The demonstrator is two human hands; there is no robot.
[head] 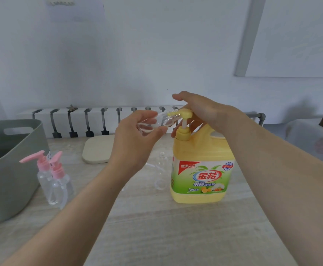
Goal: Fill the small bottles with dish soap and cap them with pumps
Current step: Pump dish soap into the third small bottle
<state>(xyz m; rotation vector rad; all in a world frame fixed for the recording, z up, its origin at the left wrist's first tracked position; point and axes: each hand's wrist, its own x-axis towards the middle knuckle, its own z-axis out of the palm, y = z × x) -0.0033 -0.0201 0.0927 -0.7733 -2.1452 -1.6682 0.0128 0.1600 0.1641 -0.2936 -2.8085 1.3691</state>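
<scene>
Pale wood-grain tabletop (156, 233) is filling the near field, both bare forearms reaching out over it. Near left, two small clear bottles (50, 191) are standing touching each other, each already wearing a pink pump (41, 160), just beside a grey plastic tub (13, 179) sitting at the left edge. Right of centre, yellow dish soap jug (203, 169) is standing upright, green label facing the camera. One uncapped clear bottle (161, 169) is standing upright just left of the jug, close to it; touching or not, can't tell. Above that, left hand (135, 139) is gripping another small bottle (162, 121), thumb and fingers curled round its body, holding it off the table and tilted nearly horizontal, neck pointing right. Bottle mouth is sitting over the spout of the jug's yellow pump head (185, 113). Fill level in the held bottle isn't readable. Right hand (201, 110) is resting palm-down on that pump head, fingers loose and extended, not clamping anything. Pump stem is showing white, raised above the collar. Further back, beige rounded board (97, 150) is lying flat on the table. Behind the table edge, white radiator (99, 120) is running along a plain wall, keys (71, 108) lying on top.
</scene>
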